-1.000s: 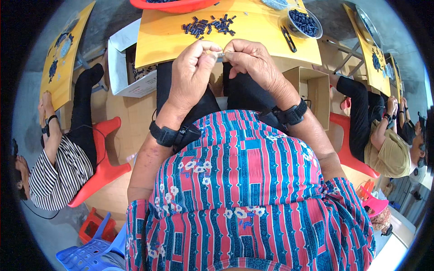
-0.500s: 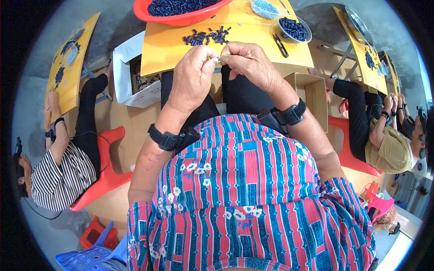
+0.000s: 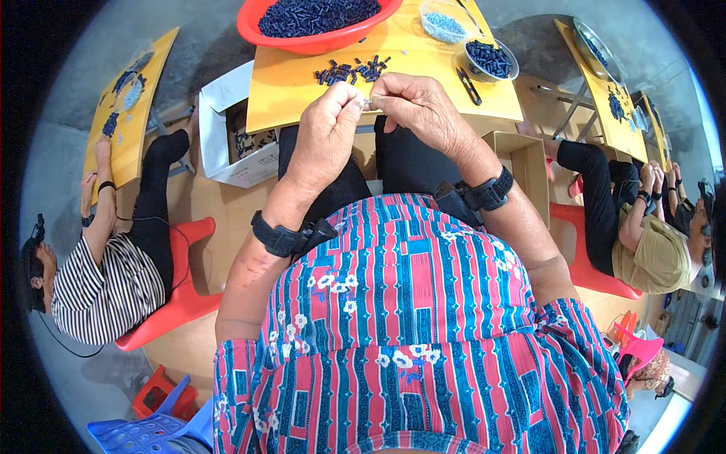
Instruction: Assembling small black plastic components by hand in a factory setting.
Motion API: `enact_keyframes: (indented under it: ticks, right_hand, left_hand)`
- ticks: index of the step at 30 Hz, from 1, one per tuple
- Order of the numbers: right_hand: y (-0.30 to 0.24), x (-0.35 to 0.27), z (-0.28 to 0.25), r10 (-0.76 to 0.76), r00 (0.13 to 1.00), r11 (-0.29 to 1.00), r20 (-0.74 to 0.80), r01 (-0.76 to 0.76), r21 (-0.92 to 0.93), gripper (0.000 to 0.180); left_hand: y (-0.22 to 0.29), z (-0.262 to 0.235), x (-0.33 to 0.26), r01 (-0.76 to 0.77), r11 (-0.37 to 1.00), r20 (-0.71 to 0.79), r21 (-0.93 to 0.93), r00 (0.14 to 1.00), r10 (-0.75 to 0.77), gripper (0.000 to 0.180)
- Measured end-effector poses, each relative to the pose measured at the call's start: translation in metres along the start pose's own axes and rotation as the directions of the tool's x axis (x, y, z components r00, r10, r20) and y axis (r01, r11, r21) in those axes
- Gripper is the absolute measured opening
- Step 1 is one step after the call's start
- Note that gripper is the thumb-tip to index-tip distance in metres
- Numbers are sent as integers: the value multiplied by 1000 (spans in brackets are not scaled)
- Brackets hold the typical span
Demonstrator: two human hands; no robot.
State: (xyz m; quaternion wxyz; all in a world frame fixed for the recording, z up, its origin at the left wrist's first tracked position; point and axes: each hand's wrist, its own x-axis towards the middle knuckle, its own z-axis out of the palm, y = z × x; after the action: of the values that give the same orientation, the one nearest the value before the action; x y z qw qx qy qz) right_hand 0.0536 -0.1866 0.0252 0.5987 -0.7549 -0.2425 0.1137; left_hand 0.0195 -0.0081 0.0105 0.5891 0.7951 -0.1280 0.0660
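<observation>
My left hand [image 3: 328,130] and my right hand [image 3: 420,107] meet just over the near edge of the yellow table [image 3: 280,85], thumbs and fingertips pinched together. Between the fingertips shows a tiny greyish piece [image 3: 367,104], too small to name and mostly covered by the fingers. Right beyond my hands, a loose scatter of short dark blue cylindrical pieces [image 3: 351,71] lies on the tabletop. Black wristbands circle both my wrists.
A red basin [image 3: 321,43] of dark pieces stands at the back. To the right are a clear tub of light-blue bits [image 3: 443,27], a tub of dark pieces [image 3: 490,59] and black snips [image 3: 469,85]. Cardboard boxes flank my legs; people sit at tables on both sides.
The view has shifted slightly, so the table and its contents appear a little lower and to the right. My hands keep their pinch on the tiny piece, nearly in place.
</observation>
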Motion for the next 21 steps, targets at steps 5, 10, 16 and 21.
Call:
enact_keyframes:
  ticks: [5, 10, 16, 21]
  right_hand:
    - [-4, 1, -2, 32, 999, 999, -3, -32, 17, 17]
    - [-7, -1, -5, 35, 999, 999, -14, -35, -14, 16]
    - [-2, 0, -2, -106, 993, 981, -46, 97, -170, 17]
    - [-11, -3, -1, -224, 974, 930, -41, 201, -309, 13]
  left_hand:
    - [1, 2, 1, -203, 964, -53, 173, 975, 214, 14]
    - [13, 1, 0, -191, 957, -14, 220, 980, 199, 9]
    - [11, 4, -1, -267, 915, -31, 302, 957, 289, 7]
    - [15, 3, -4, -319, 864, -37, 390, 932, 361, 7]
